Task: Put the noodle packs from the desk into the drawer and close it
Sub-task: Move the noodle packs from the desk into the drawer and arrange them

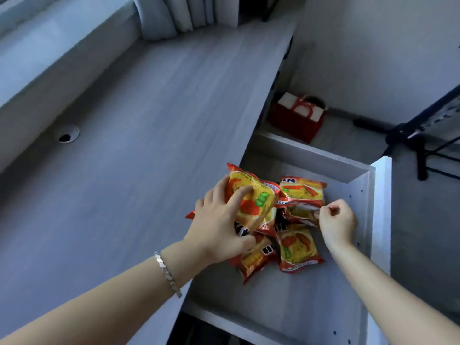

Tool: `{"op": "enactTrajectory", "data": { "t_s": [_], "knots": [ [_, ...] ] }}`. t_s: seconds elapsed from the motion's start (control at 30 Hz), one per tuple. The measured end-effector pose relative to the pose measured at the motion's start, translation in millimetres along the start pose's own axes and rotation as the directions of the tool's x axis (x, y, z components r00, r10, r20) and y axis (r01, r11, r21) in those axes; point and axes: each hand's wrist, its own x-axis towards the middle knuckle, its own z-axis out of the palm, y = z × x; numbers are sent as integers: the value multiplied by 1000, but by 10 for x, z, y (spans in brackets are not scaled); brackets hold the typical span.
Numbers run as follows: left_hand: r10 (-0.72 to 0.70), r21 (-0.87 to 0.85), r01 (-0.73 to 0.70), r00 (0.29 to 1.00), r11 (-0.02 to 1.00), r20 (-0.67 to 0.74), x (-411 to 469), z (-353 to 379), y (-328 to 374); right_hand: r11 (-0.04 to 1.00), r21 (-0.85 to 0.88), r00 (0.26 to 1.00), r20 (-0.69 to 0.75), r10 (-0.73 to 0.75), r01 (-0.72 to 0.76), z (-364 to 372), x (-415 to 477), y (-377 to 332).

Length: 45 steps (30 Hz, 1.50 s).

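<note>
Several red-and-yellow noodle packs lie piled in the open white drawer (311, 302), which is pulled out to the right of the grey desk (139, 135). My left hand (219, 220) grips the topmost noodle pack (254, 197) over the pile, at the desk's edge. My right hand (337, 221) is curled beside the pile, its fingertips pinching the edge of a pack (302, 211) at the right. Another pack (296, 247) lies flat at the front of the pile. No packs are visible on the desk top.
A round cable hole (66, 133) sits in the desk at the left. Beyond the drawer, a red bag (296, 120) stands on the floor. A black stand (420, 143) is at the right. The drawer's front half is bare.
</note>
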Motion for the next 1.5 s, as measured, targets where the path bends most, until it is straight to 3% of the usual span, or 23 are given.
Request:
{"op": "enactTrajectory", "data": {
  "t_s": [0.07,0.13,0.2,0.27,0.37,0.53,0.63,0.73,0.8,0.87,0.9,0.97,1.0,1.07,1.13,1.27,1.37,1.5],
  "knots": [
    [100,117,-105,994,988,48,-11,125,41,981,-136,977,144,155,-136,20,19,163],
    [153,218,-171,984,961,95,-1,243,68,948,-289,954,224,201,-133,-18,-32,167],
    [146,240,-190,971,952,187,28,333,77,981,-179,923,359,138,-76,-56,-96,71],
    [179,249,-257,938,934,297,54,395,104,992,38,794,603,72,-118,-54,-197,-48],
    [261,311,-393,884,866,389,63,483,109,993,35,632,773,47,-116,42,-317,3],
    [116,346,-316,863,883,491,-92,820,-59,917,107,502,858,111,-385,247,-608,362],
    [-53,401,-223,819,889,571,-204,1073,-144,838,-2,379,891,249,-546,476,-888,542],
    [-172,418,-109,796,902,580,-225,1214,-238,753,-74,308,883,354,-654,735,-1096,647],
    [-208,427,-59,808,903,552,-219,1277,-309,833,-85,392,853,344,-546,836,-1134,646],
    [-235,446,-36,811,894,536,-206,1360,-361,907,-154,575,729,372,-392,873,-1102,661],
    [-251,450,-16,812,893,527,-190,1403,-375,911,-158,661,642,389,-382,866,-1063,672],
    [-296,415,56,787,908,541,-142,1469,-414,893,-113,745,511,429,-437,856,-962,706],
    [-328,357,132,752,925,572,-111,1485,-432,868,-104,738,483,471,-486,857,-903,719],
    [-360,207,299,678,931,640,-44,1487,-464,793,-96,656,508,559,-602,880,-806,739],
    [-375,114,394,689,912,620,-7,1490,-485,729,-82,579,551,601,-679,900,-747,686],
    [-407,259,317,774,912,485,-45,1571,-485,692,-64,576,501,646,-719,984,-703,620],
    [-425,347,282,775,894,466,-59,1601,-448,661,-12,585,454,673,-751,1019,-699,601],
    [-430,407,246,777,880,460,-51,1592,-450,709,27,641,453,619,-704,956,-665,599]
  ]
}}
